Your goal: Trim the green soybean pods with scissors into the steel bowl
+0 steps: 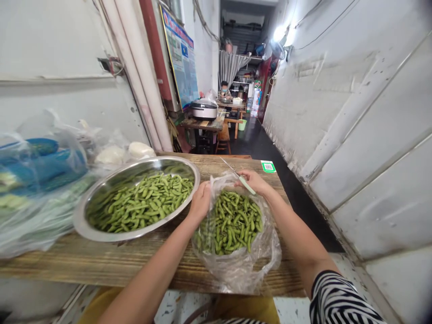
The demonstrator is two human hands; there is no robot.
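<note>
A clear plastic bag (270, 256) full of green edamame pods (236, 222) stands opened on the wooden table before me. My left hand (201, 201) is closed on the bag's upper left edge, right beside the rim of a steel basin. At the far side of the bag, my right hand (254, 181) grips a small knife (247, 185) with a pale green handle. Its thin blade points away and to the left. The wide steel basin (84, 227), left of the bag, holds many more edamame pods (148, 202).
Plastic bags (40, 189) with blue containers and greens crowd the table's left end. A green QR-code card (268, 167) lies at the far right corner of the wooden table (135, 265). Further off are another table with a cooker (204, 109) and a seated person (224, 92).
</note>
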